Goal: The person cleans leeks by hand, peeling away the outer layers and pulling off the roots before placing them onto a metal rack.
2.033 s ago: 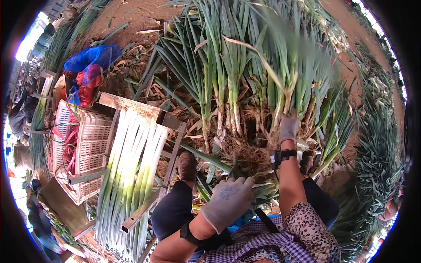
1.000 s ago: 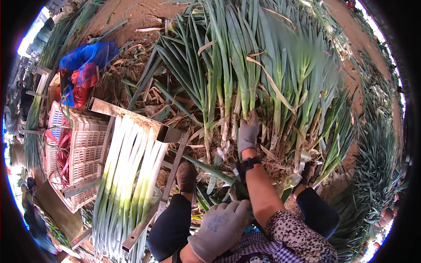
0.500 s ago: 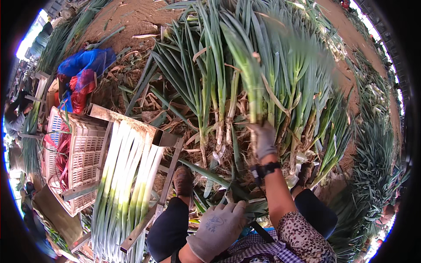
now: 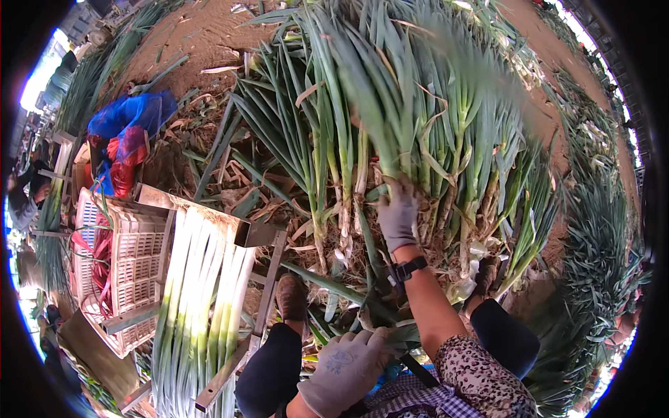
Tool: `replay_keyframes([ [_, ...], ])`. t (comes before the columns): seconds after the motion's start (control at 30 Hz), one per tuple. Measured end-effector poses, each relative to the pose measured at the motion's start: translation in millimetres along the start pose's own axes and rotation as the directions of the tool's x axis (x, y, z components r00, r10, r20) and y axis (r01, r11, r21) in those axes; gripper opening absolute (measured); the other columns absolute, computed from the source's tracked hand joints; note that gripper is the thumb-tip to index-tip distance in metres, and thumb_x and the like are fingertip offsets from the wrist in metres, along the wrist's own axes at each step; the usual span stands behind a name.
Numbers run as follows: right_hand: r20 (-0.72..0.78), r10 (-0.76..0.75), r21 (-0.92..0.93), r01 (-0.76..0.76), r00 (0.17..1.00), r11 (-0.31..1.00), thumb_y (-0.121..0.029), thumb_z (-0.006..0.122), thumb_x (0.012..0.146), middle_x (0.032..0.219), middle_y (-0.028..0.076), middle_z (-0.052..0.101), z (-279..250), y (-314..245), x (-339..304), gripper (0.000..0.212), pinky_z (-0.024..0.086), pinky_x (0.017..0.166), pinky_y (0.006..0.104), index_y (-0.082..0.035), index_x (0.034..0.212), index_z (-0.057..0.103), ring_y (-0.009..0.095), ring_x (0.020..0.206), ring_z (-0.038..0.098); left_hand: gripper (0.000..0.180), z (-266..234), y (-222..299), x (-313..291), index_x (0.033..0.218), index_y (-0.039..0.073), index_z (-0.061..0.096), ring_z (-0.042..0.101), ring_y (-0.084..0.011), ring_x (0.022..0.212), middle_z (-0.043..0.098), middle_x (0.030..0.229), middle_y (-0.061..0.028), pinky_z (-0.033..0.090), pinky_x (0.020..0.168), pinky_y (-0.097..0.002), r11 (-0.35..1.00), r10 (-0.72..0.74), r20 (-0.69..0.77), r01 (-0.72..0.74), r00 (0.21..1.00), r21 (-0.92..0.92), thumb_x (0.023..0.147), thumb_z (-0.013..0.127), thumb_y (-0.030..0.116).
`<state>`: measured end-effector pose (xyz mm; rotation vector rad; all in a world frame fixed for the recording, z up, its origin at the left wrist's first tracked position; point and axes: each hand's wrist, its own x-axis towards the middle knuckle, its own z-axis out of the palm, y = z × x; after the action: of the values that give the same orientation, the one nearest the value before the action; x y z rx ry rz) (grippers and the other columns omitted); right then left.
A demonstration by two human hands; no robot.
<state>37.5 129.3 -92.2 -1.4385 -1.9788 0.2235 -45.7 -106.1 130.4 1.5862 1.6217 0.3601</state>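
My right hand [image 4: 397, 217] grips one leek [image 4: 390, 132] from the uncleaned heap [image 4: 313, 139] ahead; my left hand [image 4: 345, 369] rests loosely curled, empty. Trimmed leeks [image 4: 202, 299] fill the rack; plenty remain.

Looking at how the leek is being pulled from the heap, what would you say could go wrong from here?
1. The right hand grips one leek high in the heap of leeks; its long leaves may snag neighbours and drag them down.
2. The left hand sits low by the knees, so the lifted stalk has no second support and might bend or snap.
3. Loose leaves lie around the shoe, a possible slip.
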Motion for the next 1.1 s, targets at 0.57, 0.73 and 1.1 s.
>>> replay_keyframes([
  [0.57,0.136,0.427,0.080,-0.440,0.894,0.894,-0.005,0.061,0.080,0.149,0.024,0.020,-11.6,29.9,62.4,0.076,0.044,0.099,0.0388,-0.014,0.146,0.025,0.034,0.122,0.047,0.031,-14.2,11.7,0.4,0.112,0.006,0.053,0.061,-0.0333,0.085,0.060,0.098,-0.0165,0.048,0.070,-0.0439,0.996,-0.053,0.044,0.056,0.998,-0.072,0.085,0.055,0.021],
  [0.73,0.379,0.229,0.181,-0.314,0.897,0.932,-0.023,0.074,0.073,0.143,0.027,0.030,-2.8,3.5,45.8,0.088,0.044,0.097,0.0499,-0.012,0.144,0.025,0.040,0.127,0.039,0.033,-16.5,13.3,4.5,0.115,0.006,0.053,0.060,-0.0340,0.084,0.061,0.095,-0.0170,0.048,0.072,-0.0434,0.990,-0.048,0.136,0.065,0.990,-0.122,0.084,0.054,0.018],
  [1.1,0.402,0.386,0.403,-0.539,0.830,0.740,-0.008,0.072,0.067,0.090,0.013,0.067,-19.6,-27.2,62.5,0.079,0.059,0.053,0.0287,-0.005,0.136,0.032,0.018,0.065,0.065,0.033,-12.3,16.4,19.1,0.113,0.004,0.053,0.059,-0.0339,0.090,0.061,0.093,-0.0164,0.047,0.076,-0.0434,0.987,-0.121,0.179,0.137,0.976,-0.079,0.084,0.055,0.018],
])
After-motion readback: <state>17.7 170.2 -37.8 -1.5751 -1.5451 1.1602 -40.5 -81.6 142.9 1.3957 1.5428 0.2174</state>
